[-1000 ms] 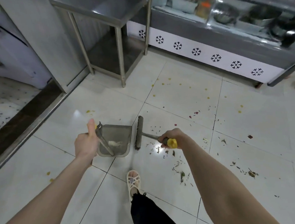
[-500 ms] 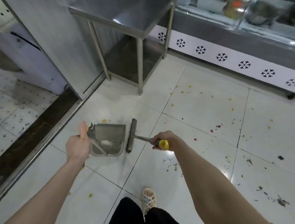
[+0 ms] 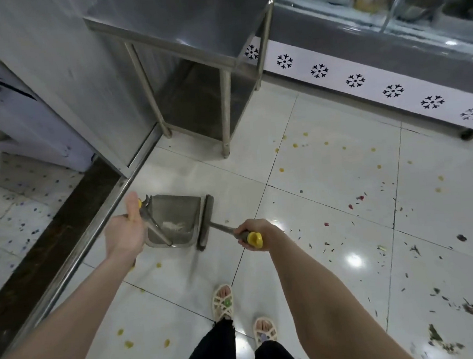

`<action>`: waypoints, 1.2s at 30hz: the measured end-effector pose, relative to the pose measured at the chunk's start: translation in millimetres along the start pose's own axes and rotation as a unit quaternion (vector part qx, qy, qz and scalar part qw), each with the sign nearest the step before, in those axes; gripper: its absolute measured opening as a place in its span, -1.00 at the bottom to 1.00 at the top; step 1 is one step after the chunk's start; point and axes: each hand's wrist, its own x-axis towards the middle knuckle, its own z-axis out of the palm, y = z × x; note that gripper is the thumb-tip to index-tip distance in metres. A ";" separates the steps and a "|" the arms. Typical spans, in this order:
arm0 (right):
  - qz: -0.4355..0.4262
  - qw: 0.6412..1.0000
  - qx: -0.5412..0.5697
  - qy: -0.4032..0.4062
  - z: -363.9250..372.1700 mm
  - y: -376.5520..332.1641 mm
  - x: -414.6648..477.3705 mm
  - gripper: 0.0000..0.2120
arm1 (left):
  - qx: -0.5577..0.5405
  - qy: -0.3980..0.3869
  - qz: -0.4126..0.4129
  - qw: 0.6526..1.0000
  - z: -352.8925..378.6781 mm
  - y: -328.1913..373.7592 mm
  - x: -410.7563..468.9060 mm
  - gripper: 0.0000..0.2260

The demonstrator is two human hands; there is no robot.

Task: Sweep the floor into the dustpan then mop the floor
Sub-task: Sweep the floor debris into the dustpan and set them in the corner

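My left hand (image 3: 126, 233) grips the yellow-tipped handle of a grey metal dustpan (image 3: 175, 212), thumb pointing up. The pan holds a little pale debris. My right hand (image 3: 255, 233) grips the yellow-capped handle of a grey broom; its broom head (image 3: 206, 222) lies right against the pan's open right edge. Yellow bits (image 3: 158, 265) lie on the white tiled floor (image 3: 331, 214) near the pan, and green and red scraps (image 3: 443, 299) are scattered to the right.
A steel table (image 3: 225, 118) with thin legs stands just beyond the dustpan. A steel cabinet wall and a metal floor rail (image 3: 74, 257) run along the left. A display counter with a snowflake-patterned white base (image 3: 392, 90) stands at the back right. My sandalled feet (image 3: 223, 302) are below.
I have stepped left, carrying dustpan and broom together toward the floor rail. The green scraps now lie further to my right, and both feet are in view.
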 end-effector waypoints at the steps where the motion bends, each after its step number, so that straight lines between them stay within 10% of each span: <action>1: 0.020 1.000 0.001 -0.013 2.4 -1.7 3.6 -0.78 | 0.004 -0.008 0.003 1.000 0.2 2.8 9.1 -0.29; 27: 0.038 0.979 0.105 0.173 -165.3 73.3 -47.0 -0.88 | 0.077 -0.132 0.057 0.987 106.4 60.6 -27.1 -0.21; 36: 0.012 0.989 0.099 0.110 -175.9 67.9 -55.2 -0.81 | 0.074 -0.138 0.068 0.985 118.0 74.7 -34.7 -0.20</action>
